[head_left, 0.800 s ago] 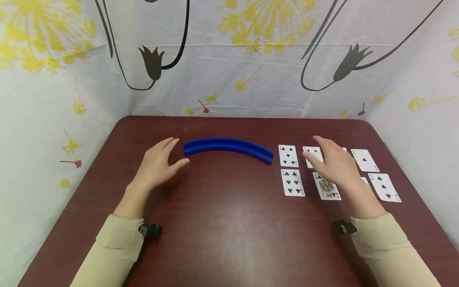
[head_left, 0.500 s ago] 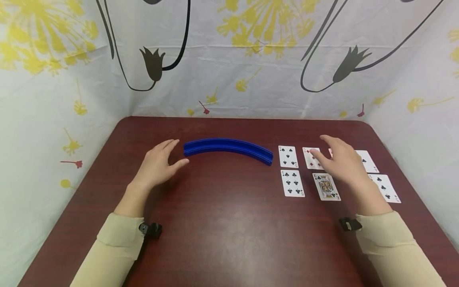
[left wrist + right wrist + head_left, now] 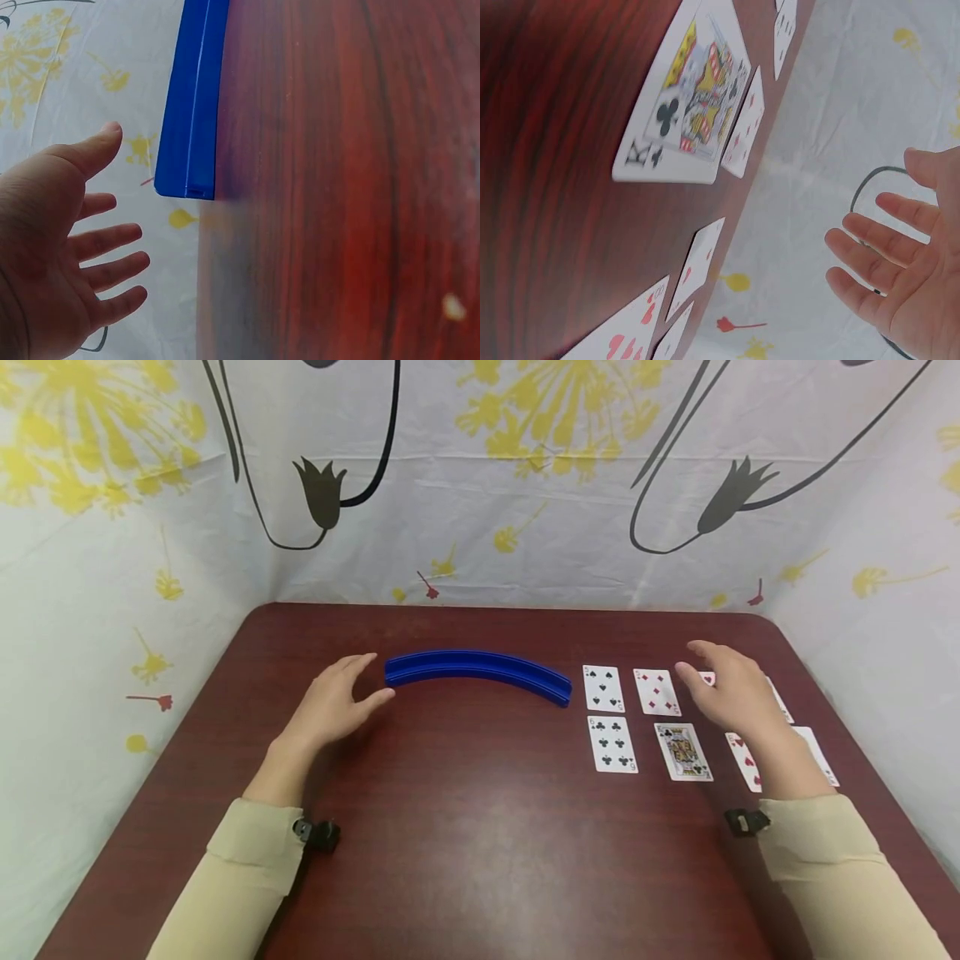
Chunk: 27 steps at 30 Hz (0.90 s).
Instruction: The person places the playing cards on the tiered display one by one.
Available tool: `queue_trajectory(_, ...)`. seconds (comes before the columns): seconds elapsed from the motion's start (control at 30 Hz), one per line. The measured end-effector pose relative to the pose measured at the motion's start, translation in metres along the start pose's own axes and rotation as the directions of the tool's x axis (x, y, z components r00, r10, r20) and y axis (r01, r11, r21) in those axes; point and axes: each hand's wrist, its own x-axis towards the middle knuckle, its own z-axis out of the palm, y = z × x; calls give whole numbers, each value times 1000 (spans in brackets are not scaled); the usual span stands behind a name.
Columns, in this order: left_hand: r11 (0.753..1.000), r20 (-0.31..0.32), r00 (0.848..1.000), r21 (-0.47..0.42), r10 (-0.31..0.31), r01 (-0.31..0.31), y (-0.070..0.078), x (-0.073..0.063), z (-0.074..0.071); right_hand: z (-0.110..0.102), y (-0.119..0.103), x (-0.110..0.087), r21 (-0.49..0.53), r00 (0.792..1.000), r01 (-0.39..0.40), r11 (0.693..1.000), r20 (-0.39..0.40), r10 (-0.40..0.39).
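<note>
Near the left end of a curved blue card holder (image 3: 480, 670), my left hand (image 3: 330, 700) hovers with spread fingers and nothing in its grasp. The left wrist view shows that holder's end (image 3: 191, 161) just beyond the thumb. Over the playing cards on the right, my right hand (image 3: 735, 692) is held with fingers extended, also holding nothing. Two rows of face-up cards lie there, among them the five of spades (image 3: 603, 688), five of diamonds (image 3: 657, 692), six of clubs (image 3: 612, 744) and king of clubs (image 3: 683, 752). The right hand and wrist partly cover the cards farther right.
The dark red-brown table (image 3: 480, 843) has rounded far corners. A white cloth with yellow flower prints (image 3: 510, 493) hangs behind it and along both sides. A black strap device (image 3: 318, 835) sits at the left wrist, another (image 3: 746, 822) at the right.
My right hand has moved to the right over the cards, uncovering the five of diamonds, the king of clubs and part of a heart card. The left hand has barely moved.
</note>
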Motion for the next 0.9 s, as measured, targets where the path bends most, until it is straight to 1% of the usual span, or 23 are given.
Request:
queue_trajectory(0.27,999,13,1000,-35,2,-2,-4,9,3,-2,18,3,-22,1000,-30,999,1,30)
queue_trajectory(0.47,999,20,1000,-40,5,-4,-6,15,6,-3,33,5,-27,999,-40,999,-14,40)
queue_trajectory(0.7,999,22,1000,-33,18,-17,-4,21,10,-5,49,8,-47,997,-72,996,-2,72)
queue_trajectory(0.9,999,26,1000,-47,-1,2,-3,24,13,-5,63,8,-60,997,-81,995,2,81)
